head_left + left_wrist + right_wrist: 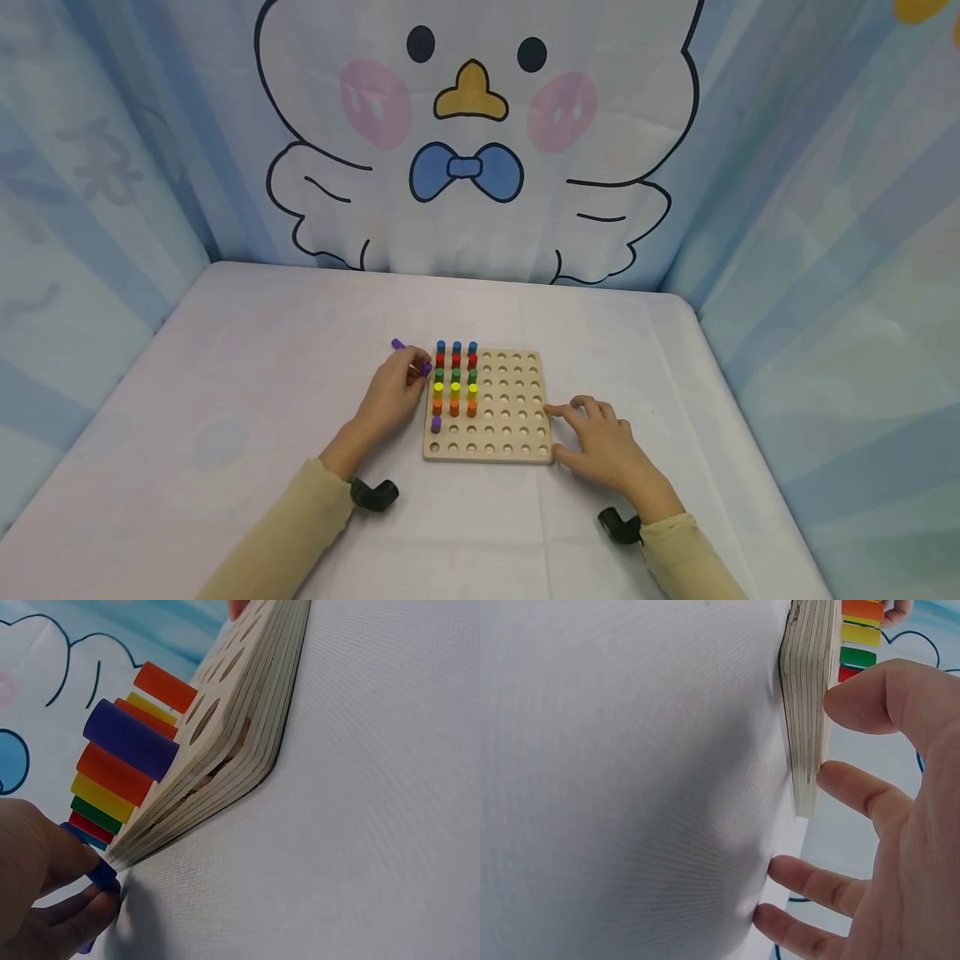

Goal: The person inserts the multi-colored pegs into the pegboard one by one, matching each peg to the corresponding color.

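A wooden pegboard [517,417] with rows of round holes lies on the table. Its three left columns carry blue, red, green, yellow and orange pegs, and one purple peg [437,425] stands below them in the leftmost column. At the board's left edge, my left hand [393,387] pinches a purple peg [427,368] between thumb and fingers. Another purple peg [397,343] lies just past that hand. On the other side, my right hand [603,442] rests with fingers spread, thumb and index fingertip at the board's right edge, other fingertips on the tabletop.
The table has a white cloth [262,350]. Behind it hangs a curtain [465,233] printed with a cartoon bird, and pale blue curtains flank both sides. A black strap-like device [375,495] sits at each wrist beside the cream sleeves.
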`<state>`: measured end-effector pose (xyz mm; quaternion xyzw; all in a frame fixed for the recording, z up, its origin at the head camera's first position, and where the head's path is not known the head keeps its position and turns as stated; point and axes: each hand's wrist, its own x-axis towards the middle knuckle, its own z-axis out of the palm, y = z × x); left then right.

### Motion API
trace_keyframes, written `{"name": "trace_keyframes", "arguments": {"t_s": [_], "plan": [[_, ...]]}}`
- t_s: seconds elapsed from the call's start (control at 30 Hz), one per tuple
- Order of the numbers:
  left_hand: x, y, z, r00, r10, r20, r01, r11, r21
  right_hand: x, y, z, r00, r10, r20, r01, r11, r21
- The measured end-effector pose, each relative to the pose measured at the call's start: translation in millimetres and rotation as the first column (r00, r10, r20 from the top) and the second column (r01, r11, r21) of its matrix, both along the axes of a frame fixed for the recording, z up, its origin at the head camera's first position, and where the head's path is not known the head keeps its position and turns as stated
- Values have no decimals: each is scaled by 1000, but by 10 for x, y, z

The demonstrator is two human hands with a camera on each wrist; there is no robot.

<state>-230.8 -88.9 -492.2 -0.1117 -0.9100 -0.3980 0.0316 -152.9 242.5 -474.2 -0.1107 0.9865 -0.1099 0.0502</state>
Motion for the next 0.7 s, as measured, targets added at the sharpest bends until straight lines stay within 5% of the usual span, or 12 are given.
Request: {"name": "trace_keyframes", "arguments": {"t_s": [0.7], "plan": [[157, 104, 214, 996, -47, -71, 52, 996, 68, -1, 3, -20, 1000, 0, -5, 0, 1000, 4]]}}
